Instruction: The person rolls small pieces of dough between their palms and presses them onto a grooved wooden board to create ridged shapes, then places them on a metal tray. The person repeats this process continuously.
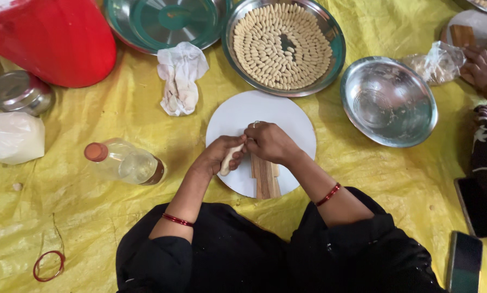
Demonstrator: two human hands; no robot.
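**Dough roll held at the ridged board**

The dough roll point(230, 159) is a short pale cylinder, one in number, gripped in the left hand point(220, 154) with the fingers curled around it. I see its upper end meeting the fingertips of the right hand point(269, 142), which is closed in a pinch at that end. Both hands touch each other above the round white board point(287, 116), near its lower middle.

Just beside the roll, under the right hand, lies one ridged wooden board point(266, 176), its grooves running lengthwise and its lower end reaching past the white board's edge. Each wrist carries a red bangle; I count two.

To the left, on the yellow sheet point(119, 119), I count one plastic bottle point(123, 162) lying on its side, one white bag point(11, 137), one small steel tin point(19, 92), and one crumpled white cloth point(180, 77). A loose red ring point(49, 265) lies near the bottom left corner.

To the right sits one empty steel bowl point(388, 101). Two dark phones point(474, 228) lie at the right edge.

Farther away I count one steel tray point(283, 45) filled with small shaped dough pieces laid in rings, too many to count reliably, one empty steel plate point(165, 23), and one red container point(51, 40). At the far right, another person's hand point(482, 68) rests beside a clear plastic bag point(437, 63).
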